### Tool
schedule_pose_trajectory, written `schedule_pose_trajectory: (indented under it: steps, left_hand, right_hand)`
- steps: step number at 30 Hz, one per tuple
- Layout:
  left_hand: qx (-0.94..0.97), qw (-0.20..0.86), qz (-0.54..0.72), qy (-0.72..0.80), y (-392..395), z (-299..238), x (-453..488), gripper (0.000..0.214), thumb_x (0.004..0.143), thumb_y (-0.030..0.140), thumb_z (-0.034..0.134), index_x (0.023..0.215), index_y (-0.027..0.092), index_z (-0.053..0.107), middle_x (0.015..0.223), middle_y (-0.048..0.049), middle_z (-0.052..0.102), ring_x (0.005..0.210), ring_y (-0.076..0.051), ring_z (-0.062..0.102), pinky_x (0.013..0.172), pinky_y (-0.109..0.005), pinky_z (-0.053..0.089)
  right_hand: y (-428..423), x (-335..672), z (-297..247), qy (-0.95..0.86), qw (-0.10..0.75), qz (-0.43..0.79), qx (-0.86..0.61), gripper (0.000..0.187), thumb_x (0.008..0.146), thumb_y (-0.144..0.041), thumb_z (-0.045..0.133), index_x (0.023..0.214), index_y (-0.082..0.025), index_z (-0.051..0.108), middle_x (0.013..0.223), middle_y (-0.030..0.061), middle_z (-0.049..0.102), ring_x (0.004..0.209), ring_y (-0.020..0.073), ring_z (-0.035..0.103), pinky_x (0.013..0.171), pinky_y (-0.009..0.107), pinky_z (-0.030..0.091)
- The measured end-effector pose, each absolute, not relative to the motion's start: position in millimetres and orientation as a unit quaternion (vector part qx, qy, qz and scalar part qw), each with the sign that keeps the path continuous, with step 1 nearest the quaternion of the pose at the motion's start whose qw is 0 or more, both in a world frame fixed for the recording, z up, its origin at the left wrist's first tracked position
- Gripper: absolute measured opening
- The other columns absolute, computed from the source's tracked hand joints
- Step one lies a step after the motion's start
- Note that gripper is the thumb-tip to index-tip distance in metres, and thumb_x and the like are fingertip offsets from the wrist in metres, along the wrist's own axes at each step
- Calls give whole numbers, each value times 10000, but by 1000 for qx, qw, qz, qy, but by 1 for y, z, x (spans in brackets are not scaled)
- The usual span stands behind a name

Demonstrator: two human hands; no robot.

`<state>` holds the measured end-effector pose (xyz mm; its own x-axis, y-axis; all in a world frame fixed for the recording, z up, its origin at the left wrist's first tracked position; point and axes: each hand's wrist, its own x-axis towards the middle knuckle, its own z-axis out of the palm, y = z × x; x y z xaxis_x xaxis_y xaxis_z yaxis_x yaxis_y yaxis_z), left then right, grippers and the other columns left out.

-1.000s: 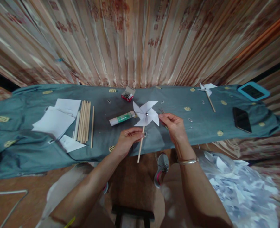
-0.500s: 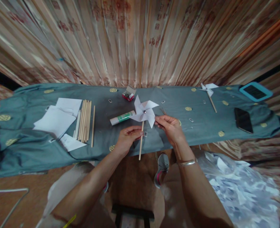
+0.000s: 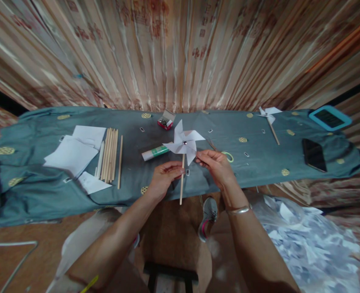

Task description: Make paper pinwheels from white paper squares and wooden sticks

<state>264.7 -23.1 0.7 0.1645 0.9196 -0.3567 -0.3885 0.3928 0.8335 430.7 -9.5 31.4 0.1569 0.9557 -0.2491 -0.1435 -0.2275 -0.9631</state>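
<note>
A white paper pinwheel (image 3: 188, 137) with a silver pin at its centre stands over the table on a thin wooden stick. My left hand (image 3: 167, 176) is closed, pinching the stick below the paper blades. At the lower right blade, the closed fingertips of my right hand (image 3: 215, 165) meet the paper edge. Beyond that hand lie scissors (image 3: 228, 156) with a pale green handle, partly hidden by it. Behind the left blade is a glue stick tube (image 3: 154, 153) in white and green. An open small red box of pins (image 3: 165, 122) sits farther back.
On the left are white paper sheets (image 3: 70, 154) and a row of wooden sticks (image 3: 109, 156). Another pinwheel (image 3: 270, 116), a black phone (image 3: 313, 154) and a blue-framed tablet (image 3: 329, 118) lie right. A plastic bag of white paper pieces (image 3: 311, 240) stands below the table edge.
The pinwheel's blades have turned slightly clockwise. My right hand has shifted a little left along with the blade, uncovering the scissors' handle. My left hand stays on the stick.
</note>
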Motion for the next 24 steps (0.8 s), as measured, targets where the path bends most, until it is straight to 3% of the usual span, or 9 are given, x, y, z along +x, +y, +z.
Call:
schedule_pose_trajectory:
  steps: [16, 24]
  left_hand:
    - [282, 716, 458, 444, -24, -1, 266, 346, 468, 284, 898, 753, 153, 753, 676, -10, 715, 620, -107, 622, 628, -224, 480]
    - [294, 713, 461, 439, -24, -2, 266, 348, 469, 314, 905, 747, 163, 758, 704, -14, 723, 627, -114, 627, 637, -239, 496]
  right_hand:
    - [-11, 427, 32, -321, 505, 580, -553, 351, 437, -462, 888, 590, -197, 716, 562, -29, 657, 559, 78, 554, 556, 206, 396]
    - [-14, 423, 31, -369, 465, 589, -548, 324, 495, -488, 859, 590, -209, 724, 590, -18, 681, 556, 84, 537, 556, 220, 381]
